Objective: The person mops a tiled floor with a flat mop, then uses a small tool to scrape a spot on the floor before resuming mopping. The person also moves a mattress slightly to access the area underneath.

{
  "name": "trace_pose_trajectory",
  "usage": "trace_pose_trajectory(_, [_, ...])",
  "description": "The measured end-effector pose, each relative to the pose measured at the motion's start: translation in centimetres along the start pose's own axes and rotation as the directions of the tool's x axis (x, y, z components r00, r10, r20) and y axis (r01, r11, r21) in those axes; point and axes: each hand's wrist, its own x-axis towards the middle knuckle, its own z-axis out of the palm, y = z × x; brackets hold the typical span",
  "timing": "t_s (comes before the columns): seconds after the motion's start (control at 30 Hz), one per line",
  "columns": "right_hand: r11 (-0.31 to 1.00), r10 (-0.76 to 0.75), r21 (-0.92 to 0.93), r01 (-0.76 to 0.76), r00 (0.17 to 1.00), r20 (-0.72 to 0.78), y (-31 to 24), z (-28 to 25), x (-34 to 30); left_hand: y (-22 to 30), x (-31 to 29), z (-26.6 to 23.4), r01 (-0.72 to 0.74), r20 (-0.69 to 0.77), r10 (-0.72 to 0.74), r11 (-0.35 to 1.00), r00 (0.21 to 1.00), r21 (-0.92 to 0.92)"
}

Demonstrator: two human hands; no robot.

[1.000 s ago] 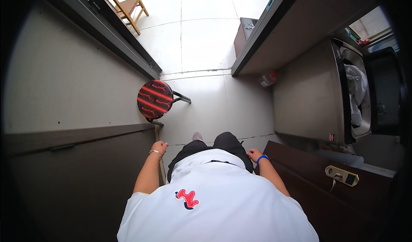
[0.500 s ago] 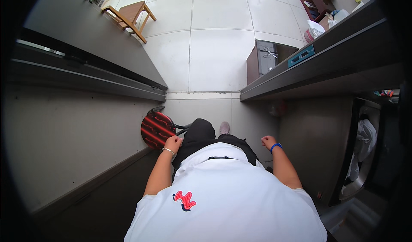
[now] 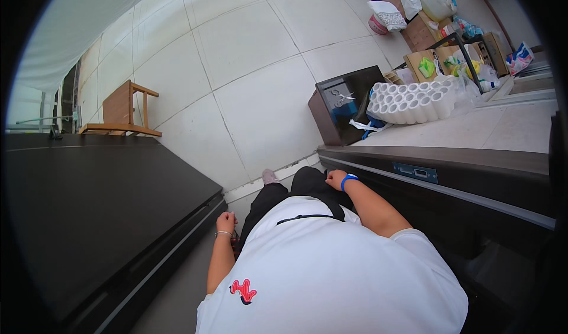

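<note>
I count hands, two: left hand (image 3: pixel 226 222) near dark door (image 3: pixel 118 186); right hand (image 3: pixel 336 179) just beside black trousers (image 3: pixel 309 183), near door frame (image 3: pixel 485 174). Fingers curled on both; whether fully closed, I cannot tell. Wristbands, two: blue band (image 3: pixel 349 181), pale band (image 3: pixel 223 233). Wooden seat (image 3: pixel 118 108), one. Scissors (image 3: pixel 342 98), one pair, on cabinet (image 3: pixel 324 116). Roll pack (image 3: pixel 411 103), one. Door frame: right of right hand, dark, pale metal strip (image 3: pixel 461 195), one blue plate (image 3: pixel 416 173).
</note>
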Motion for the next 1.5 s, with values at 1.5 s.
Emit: trace_pose_trajectory(1.5, [0.319, 0.729, 0.793, -0.519, 0.669, 0.144, 7.3, -42.6, 34.7, 95.0, 68.2, 20.2, -0.323, 0.432, 0.187, 0.908, 0.882, 0.266])
